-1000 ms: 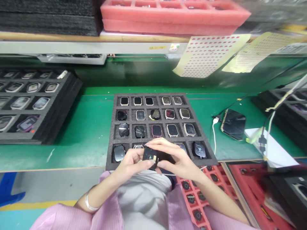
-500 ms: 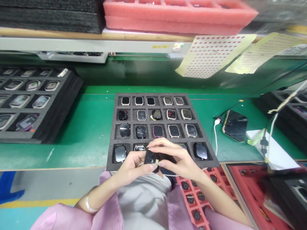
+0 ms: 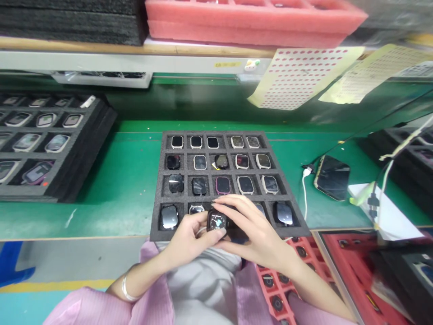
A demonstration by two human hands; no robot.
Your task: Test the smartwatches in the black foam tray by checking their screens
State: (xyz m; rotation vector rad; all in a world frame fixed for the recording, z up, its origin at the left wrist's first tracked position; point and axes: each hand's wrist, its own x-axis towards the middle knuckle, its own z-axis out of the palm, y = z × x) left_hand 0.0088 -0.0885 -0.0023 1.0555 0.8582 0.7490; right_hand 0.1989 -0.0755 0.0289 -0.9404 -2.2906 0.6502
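Both my hands hold one black watch body (image 3: 217, 222) with a lit dial, just above the near row of a black foam tray (image 3: 287, 231). My left hand (image 3: 189, 235) cups it from below and the left, fingers curled round it. My right hand (image 3: 252, 230) pinches it from the right, forefinger laid across its top edge. The tray carries several watch bodies in square pockets, screens up, some black, some with pale or pink cases. The pocket under my hands is hidden.
A second black foam tray (image 3: 84, 149) of watch bodies lies at the left. A phone (image 3: 332, 177) on a white cable lies right of the middle tray. A red foam tray (image 3: 280, 284) of small round parts sits near my lap. Pink and black foam stacks fill the shelf above.
The watch body has been turned over: its dark back with a small yellow tab faced up before, its lit screen faces up now. Both hands have sunk slightly toward the tray.
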